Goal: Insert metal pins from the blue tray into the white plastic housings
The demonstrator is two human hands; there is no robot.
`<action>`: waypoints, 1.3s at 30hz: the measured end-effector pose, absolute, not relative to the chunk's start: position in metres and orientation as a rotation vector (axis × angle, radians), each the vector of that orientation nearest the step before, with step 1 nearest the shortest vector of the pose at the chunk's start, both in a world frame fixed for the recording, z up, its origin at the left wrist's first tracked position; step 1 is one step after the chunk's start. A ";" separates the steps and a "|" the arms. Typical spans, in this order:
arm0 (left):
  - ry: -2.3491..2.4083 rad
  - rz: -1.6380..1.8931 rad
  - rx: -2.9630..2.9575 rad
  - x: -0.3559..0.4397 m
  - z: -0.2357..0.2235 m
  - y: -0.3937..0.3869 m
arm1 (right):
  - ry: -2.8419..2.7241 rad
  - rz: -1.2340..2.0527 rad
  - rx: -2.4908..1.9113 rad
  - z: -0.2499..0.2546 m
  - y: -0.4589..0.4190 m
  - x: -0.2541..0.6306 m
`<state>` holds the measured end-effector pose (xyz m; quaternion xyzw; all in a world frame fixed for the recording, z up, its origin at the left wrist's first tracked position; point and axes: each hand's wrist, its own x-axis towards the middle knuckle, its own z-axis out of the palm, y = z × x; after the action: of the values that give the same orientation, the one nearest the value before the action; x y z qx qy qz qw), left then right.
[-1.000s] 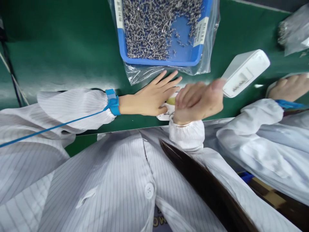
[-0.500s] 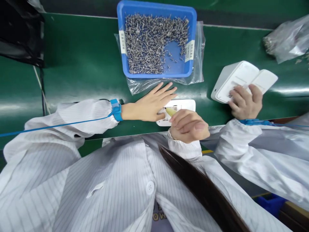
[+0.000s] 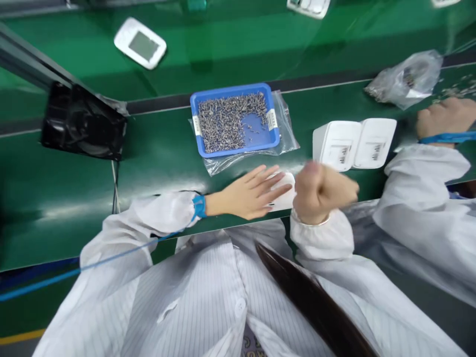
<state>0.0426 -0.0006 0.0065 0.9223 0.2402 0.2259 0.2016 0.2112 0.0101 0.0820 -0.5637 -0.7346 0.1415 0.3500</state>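
My left hand (image 3: 251,196) lies flat with its fingers spread, reaching across the left side of a small white plastic casing (image 3: 285,199) at the front edge of the bench. Part of the casing is hidden under those fingers. Just right of it, my right hand (image 3: 323,192) is raised and curled into a fist, a little blurred. What it grips, if anything, is out of sight. Behind my left hand, a blue tray (image 3: 238,153) of many small metal screws (image 3: 223,124) rests on a clear plastic bag (image 3: 288,134).
Two white housings (image 3: 340,136) stand side by side at right. Beyond them are a co-worker's hand (image 3: 446,119) and a bag of small parts (image 3: 407,82). A black bin (image 3: 84,124) is at left. A white device with a screen (image 3: 140,43) lies on the green surface behind.
My right hand has moved right, off the casing; the yellowish tool tip it showed is no longer visible. My left hand has shifted over the casing. The co-worker's hand has left the white housings.
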 end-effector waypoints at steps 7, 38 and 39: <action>0.911 0.460 2.395 0.065 0.017 -0.011 | -2.479 0.280 -1.688 0.069 0.117 0.194; 1.314 0.994 1.563 0.011 0.039 0.146 | -2.378 0.310 -1.689 0.041 0.117 0.198; 1.292 0.970 1.511 0.017 0.034 0.143 | -2.284 0.301 -1.653 0.040 0.114 0.199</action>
<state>0.0167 0.1429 0.0343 0.6106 0.5220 0.3921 0.4482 0.1990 0.1140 0.0403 -0.5760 -0.7962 0.1050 0.1524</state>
